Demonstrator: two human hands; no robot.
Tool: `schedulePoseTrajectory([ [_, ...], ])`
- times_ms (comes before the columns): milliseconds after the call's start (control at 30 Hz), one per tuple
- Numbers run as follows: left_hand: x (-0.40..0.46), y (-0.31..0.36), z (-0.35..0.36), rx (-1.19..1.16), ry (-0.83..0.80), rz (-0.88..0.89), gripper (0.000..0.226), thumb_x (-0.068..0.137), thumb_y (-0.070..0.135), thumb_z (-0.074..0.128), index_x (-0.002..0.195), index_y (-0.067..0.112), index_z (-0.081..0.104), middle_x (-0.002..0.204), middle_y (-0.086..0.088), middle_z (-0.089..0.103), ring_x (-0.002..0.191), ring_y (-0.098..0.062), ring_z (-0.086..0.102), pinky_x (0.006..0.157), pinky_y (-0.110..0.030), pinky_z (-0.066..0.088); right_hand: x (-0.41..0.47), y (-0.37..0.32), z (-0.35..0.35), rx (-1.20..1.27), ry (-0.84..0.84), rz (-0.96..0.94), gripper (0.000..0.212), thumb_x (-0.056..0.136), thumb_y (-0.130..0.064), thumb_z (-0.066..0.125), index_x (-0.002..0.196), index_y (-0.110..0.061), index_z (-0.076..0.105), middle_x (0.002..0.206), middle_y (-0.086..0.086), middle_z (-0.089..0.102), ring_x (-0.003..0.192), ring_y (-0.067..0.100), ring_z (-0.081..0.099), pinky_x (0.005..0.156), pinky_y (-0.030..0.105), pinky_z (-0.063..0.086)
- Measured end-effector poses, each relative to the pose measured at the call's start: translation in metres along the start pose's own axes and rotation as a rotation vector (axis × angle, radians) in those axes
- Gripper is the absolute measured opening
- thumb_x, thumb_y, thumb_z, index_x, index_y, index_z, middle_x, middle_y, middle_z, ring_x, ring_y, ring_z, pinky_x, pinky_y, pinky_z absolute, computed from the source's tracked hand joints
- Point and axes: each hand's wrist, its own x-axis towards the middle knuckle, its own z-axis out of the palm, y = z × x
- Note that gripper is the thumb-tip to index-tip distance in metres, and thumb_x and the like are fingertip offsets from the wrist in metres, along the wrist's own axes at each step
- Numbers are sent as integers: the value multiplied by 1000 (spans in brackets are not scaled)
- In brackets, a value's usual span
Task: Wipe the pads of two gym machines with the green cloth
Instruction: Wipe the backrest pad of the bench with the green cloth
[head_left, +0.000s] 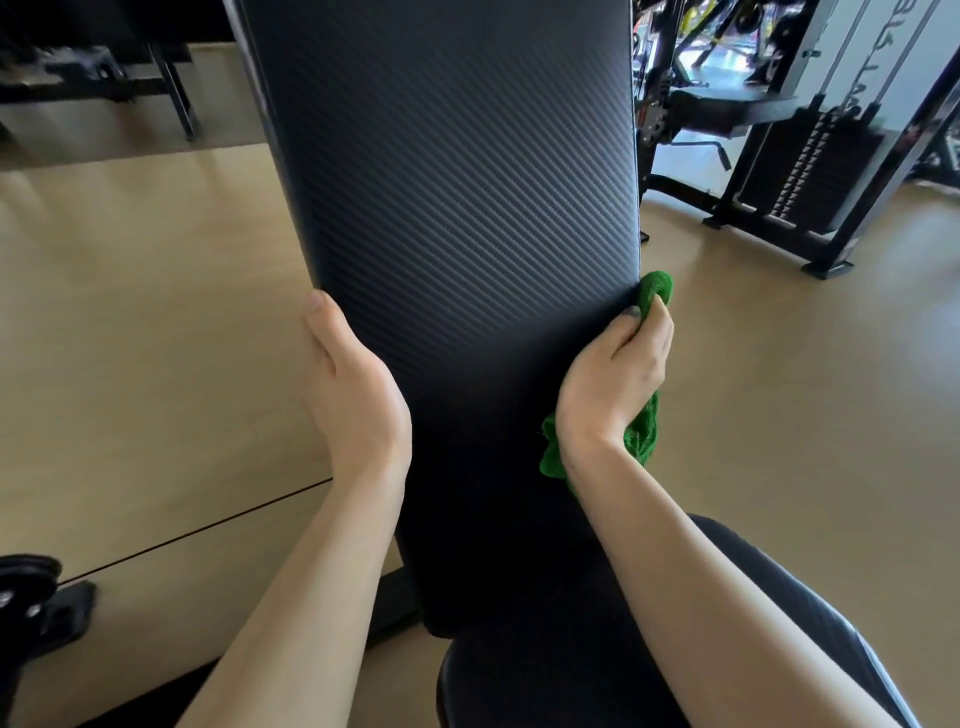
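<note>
A long black back pad (457, 182) with a woven texture fills the middle of the view, running from the top down to a black seat pad (524, 680) at the bottom. My left hand (353, 384) grips the back pad's left edge, thumb on top and fingers hidden behind it. My right hand (615, 384) holds the green cloth (655, 291) bunched against the pad's right edge. Part of the cloth sticks out above my fingers and part hangs below my wrist.
A cable machine with a weight stack (810, 171) stands at the back right on the tan floor (779, 415). A pale wooden platform (130, 312) lies to the left. Black equipment parts (31, 608) sit at the lower left, and a dark frame (171, 83) at the upper left.
</note>
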Motion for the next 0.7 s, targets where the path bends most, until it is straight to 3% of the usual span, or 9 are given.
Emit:
schedulePoseTrajectory([
  [100, 2, -3, -2, 9, -21, 4, 56, 108, 52, 23, 156, 26, 35, 149, 24, 39, 123, 11, 31, 104, -12, 26, 16, 2, -6, 19, 44, 27, 28, 109, -22, 37, 96, -12, 59, 92, 7, 67, 73, 3, 58, 72, 24, 48],
  [167, 3, -4, -2, 30, -20, 7, 55, 108, 52, 22, 155, 27, 37, 131, 32, 37, 121, 14, 32, 98, -8, 25, 25, 0, -8, 38, 74, 94, 33, 109, -25, 37, 83, -14, 54, 74, 4, 63, 55, 2, 51, 61, 28, 46],
  [233, 3, -4, -3, 36, -22, 20, 54, 108, 53, 22, 151, 29, 43, 117, 41, 40, 112, 23, 37, 92, -5, 25, 27, -2, -5, 55, 92, 48, 33, 109, -24, 38, 83, -13, 55, 75, 0, 59, 61, 3, 50, 65, 32, 44],
  [333, 4, -6, -4, 26, -37, 32, 48, 104, 59, 22, 129, 40, 59, 98, 47, 54, 97, 28, 46, 95, -10, 32, 20, -17, 0, 71, 61, -270, 26, 106, -15, 42, 97, -3, 64, 98, 6, 61, 91, 18, 56, 84, 30, 46],
  [433, 11, -12, -4, 1, -45, 32, 71, 92, 72, 23, 142, 33, 55, 133, 26, 60, 126, 6, 52, 114, -29, 38, -8, -36, 11, 101, -134, -640, 24, 101, -6, 46, 102, 8, 65, 104, 19, 62, 99, 29, 57, 93, 31, 45],
  [533, 11, -8, -3, -1, 0, 64, 84, 83, 74, 24, 138, 22, 60, 135, 10, 64, 125, -4, 58, 113, -34, 42, -52, -45, 24, 68, -244, -816, 28, 106, -17, 41, 107, 0, 63, 98, 20, 65, 93, 30, 55, 87, 42, 47],
  [633, 12, -7, -2, -12, 10, 51, 79, 82, 75, 25, 128, 25, 66, 123, 9, 71, 115, -7, 65, 106, -38, 48, -80, -14, 11, -94, -318, -1032, 30, 105, -23, 40, 93, -7, 62, 78, 13, 61, 72, 29, 51, 61, 40, 46],
  [700, 11, -8, -2, -47, -10, 39, 72, 88, 72, 28, 129, 26, 65, 123, 14, 70, 117, -4, 63, 107, -36, 47, -83, 15, -12, -144, -421, -1279, 25, 99, -20, 48, 86, -6, 65, 78, 10, 60, 68, 25, 49, 53, 37, 44],
])
